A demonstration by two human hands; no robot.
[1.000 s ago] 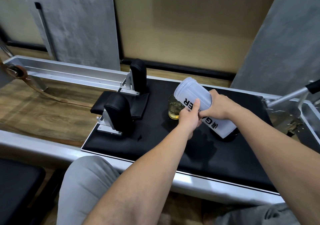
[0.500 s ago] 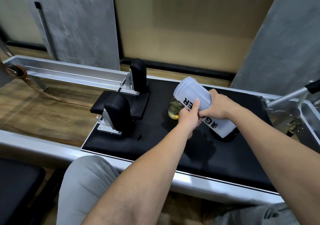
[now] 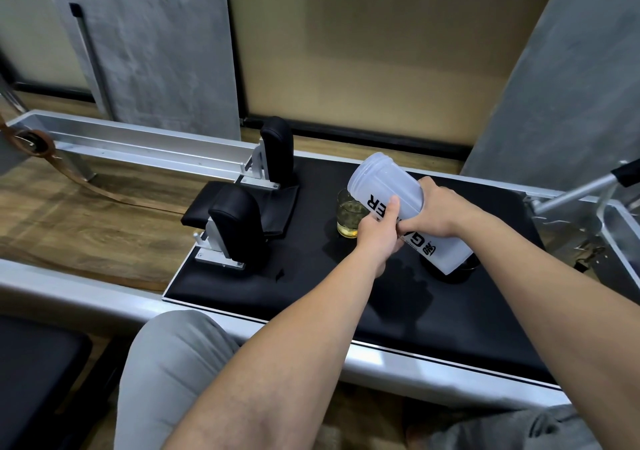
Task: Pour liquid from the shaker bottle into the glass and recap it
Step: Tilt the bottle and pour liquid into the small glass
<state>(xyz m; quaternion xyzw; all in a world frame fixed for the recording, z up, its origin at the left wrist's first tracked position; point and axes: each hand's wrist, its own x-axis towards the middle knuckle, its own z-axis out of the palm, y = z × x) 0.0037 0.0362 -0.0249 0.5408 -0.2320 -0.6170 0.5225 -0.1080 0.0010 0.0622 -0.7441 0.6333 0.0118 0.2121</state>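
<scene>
A translucent white shaker bottle (image 3: 388, 189) with black lettering is tilted to the left, its open mouth above the rim of a small glass (image 3: 348, 217). The glass stands on the black padded platform (image 3: 311, 286) and holds a little yellowish liquid. My right hand (image 3: 438, 212) grips the bottle around its middle from the right. My left hand (image 3: 379, 233) is closed on the bottle from the near side, thumb over the lettering. A dark round object, possibly the cap (image 3: 464, 271), lies on the pad under the bottle's base, mostly hidden.
Two black padded shoulder rests (image 3: 239, 222) on metal brackets stand left of the glass. An aluminium rail (image 3: 138, 144) runs along the back left over a wooden floor. A metal bar (image 3: 581, 189) juts in at the right. My grey-clad knee (image 3: 173, 363) is below the platform's front edge.
The bottle's mouth has lifted very slightly between the earlier frames and now. Both hands keep the same grip and the glass has not moved.
</scene>
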